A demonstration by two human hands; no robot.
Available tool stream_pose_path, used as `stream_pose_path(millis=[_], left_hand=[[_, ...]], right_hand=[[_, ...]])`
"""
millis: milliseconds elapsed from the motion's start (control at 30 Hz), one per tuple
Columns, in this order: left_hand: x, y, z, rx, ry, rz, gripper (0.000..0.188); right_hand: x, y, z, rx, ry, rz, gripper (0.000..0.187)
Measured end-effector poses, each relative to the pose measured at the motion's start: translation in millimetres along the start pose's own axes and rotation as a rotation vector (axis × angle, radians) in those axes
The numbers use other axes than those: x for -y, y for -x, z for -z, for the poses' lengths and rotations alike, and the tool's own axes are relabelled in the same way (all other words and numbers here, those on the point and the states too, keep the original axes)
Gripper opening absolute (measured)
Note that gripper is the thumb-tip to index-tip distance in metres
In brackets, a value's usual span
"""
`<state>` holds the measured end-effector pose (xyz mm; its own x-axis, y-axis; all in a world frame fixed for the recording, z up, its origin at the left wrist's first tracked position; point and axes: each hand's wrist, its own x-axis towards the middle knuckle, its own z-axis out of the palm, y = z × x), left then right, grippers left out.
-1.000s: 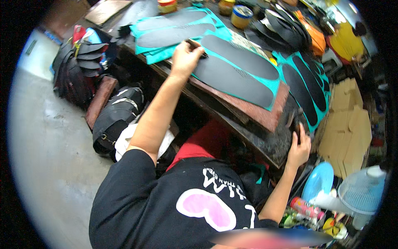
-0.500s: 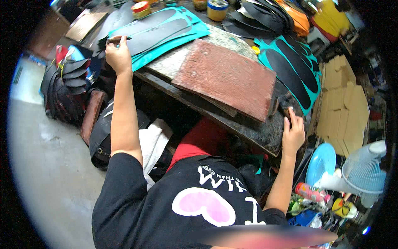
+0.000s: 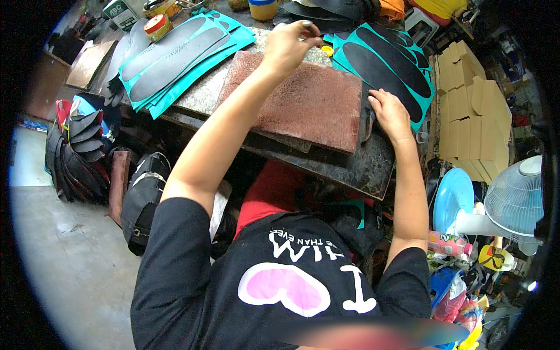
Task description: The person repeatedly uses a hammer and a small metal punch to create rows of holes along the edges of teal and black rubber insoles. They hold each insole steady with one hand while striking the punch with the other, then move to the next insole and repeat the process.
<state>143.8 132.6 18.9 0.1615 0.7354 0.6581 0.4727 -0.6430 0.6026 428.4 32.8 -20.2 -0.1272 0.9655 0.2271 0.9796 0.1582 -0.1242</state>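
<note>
My left hand hovers above the far edge of a reddish-brown board, its fingers curled toward the thumb. A small dark thing may be between the fingertips, but I cannot make it out. Beyond the board's right edge, my right hand has its fingers extended beside a teal sheet with black sole shapes; nothing shows in it. The board lies on a worn dark worktable. Left of it are stacked teal sheets with grey sole shapes.
A red-lidded jar and a blue-and-yellow tub stand along the back. Black sole pieces pile up there. Folded cardboard and a fan are at right. A bundle of black soles sits left of the table.
My left hand has swung right from the left teal stack, where it held a small dark thing, to above the board. My right hand has moved up and away from the table's near right corner.
</note>
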Motion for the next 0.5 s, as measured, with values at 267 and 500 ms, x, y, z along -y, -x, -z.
stream_pose_path(millis=[267, 500], left_hand=[[46, -35, -75, 0.243, -0.51, 0.016, 0.028], [44, -42, -58, 0.04, -0.073, 0.191, 0.022]], right_hand=[[13, 2, -1, -0.021, 0.048, -0.076, 0.036], [4, 3, -3, -0.093, -0.008, -0.035, 0.033]])
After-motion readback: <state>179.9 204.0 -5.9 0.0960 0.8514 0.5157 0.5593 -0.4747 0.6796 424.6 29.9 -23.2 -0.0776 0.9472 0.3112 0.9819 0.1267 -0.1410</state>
